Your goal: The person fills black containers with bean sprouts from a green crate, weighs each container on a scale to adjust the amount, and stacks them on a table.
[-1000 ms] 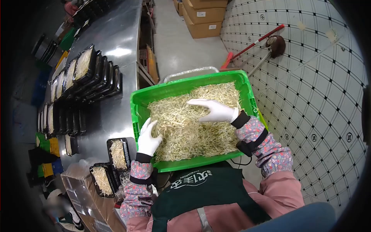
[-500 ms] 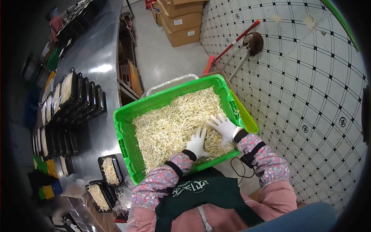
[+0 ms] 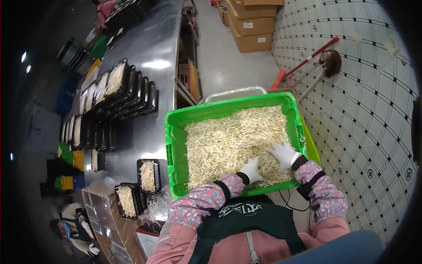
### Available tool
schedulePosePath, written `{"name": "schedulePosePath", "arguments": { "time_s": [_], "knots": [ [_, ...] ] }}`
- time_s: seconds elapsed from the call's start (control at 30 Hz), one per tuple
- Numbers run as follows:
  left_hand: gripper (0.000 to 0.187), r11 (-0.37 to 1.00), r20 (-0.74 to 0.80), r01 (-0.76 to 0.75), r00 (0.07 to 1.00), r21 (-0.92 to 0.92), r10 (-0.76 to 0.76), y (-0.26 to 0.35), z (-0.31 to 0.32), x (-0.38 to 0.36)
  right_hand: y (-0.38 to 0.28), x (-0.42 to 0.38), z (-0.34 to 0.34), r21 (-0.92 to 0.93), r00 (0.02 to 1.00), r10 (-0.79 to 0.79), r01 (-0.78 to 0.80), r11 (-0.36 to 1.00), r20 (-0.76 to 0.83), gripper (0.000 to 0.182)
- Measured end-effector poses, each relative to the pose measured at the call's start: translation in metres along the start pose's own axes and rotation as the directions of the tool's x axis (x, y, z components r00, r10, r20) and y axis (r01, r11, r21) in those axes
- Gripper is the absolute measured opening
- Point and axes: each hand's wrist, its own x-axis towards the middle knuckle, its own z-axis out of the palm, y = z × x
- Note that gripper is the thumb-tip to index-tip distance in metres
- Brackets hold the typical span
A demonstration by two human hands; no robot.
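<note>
A green plastic crate stands in front of me, filled with pale bean sprouts. Both of my hands wear white gloves and touch the sprouts near the crate's front right. My left hand has its thumb apart from the rest, and its fingertips are partly sunk among the sprouts. Just to its right, my right hand lies with fingers spread on the sprouts by the right wall. No clump is visibly gripped in either hand.
A metal table runs along the left, bearing stacked black trays of sprouts. Two filled trays, one here, sit near the crate. Cardboard boxes and a red-handled tool are beyond. Another person is at lower left.
My view has swung left, so everything appears farther right. My left hand's fingers, earlier spread out on top, are now lower among the sprouts. My right hand stays spread on them.
</note>
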Motion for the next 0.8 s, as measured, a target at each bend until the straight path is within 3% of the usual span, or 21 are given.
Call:
{"name": "schedulePosePath", "arguments": {
  "time_s": [0.07,0.17,0.23,0.3,0.43,0.47,0.57,0.63,0.7,0.77,0.8],
  "knots": [
    [0.101,1.000,0.025,-0.005,1.000,0.004,0.004,0.005,-0.004,-0.006,0.001,-0.010,0.005,0.030,0.997,-0.051,0.053,0.998,-0.060,0.101],
    [0.099,0.993,0.068,-0.039,0.997,0.114,0.032,0.012,-0.013,-0.012,-0.001,-0.012,0.003,-0.039,0.997,-0.073,0.073,0.997,-0.012,0.102],
    [0.101,0.995,0.043,-0.026,0.999,0.092,0.023,0.011,-0.014,-0.011,0.001,-0.004,0.003,-0.069,0.995,-0.103,0.104,0.992,0.015,0.104],
    [0.107,1.000,0.029,-0.013,1.000,0.009,0.013,0.010,-0.008,-0.003,0.003,0.000,0.005,-0.139,0.978,-0.185,0.171,0.975,-0.091,0.105],
    [0.109,0.997,0.099,0.024,0.995,-0.073,-0.016,0.004,-0.006,0.017,0.011,0.007,0.003,-0.017,0.993,-0.116,0.116,0.993,0.008,0.099],
    [0.094,0.993,0.068,0.003,0.998,-0.119,0.005,0.001,-0.003,0.020,0.014,0.008,0.004,-0.026,0.993,-0.120,0.120,0.992,0.014,0.099],
    [0.078,0.980,0.095,0.021,0.995,-0.196,-0.003,-0.003,-0.011,0.023,0.014,0.013,-0.002,0.057,0.989,-0.118,0.124,0.991,-0.094,0.086],
    [0.073,0.963,0.072,-0.006,0.997,-0.268,0.026,-0.005,-0.025,0.017,0.007,0.010,-0.026,0.114,0.999,-0.030,0.033,0.993,-0.028,0.079],
    [0.069,0.939,0.049,-0.034,0.997,-0.341,0.054,-0.006,-0.048,0.003,-0.003,0.009,-0.051,0.095,0.997,-0.052,0.057,0.994,-0.050,0.078],
    [0.066,0.914,-0.037,-0.160,0.987,-0.373,0.158,-0.012,-0.093,-0.029,-0.028,0.017,-0.085,0.117,0.998,-0.014,0.021,0.993,-0.064,0.076],
    [0.067,0.919,-0.072,-0.141,0.990,-0.367,0.123,-0.020,-0.114,-0.046,-0.038,0.024,-0.093,0.160,0.959,-0.131,0.175,0.971,-0.251,0.073]
  ]
}}
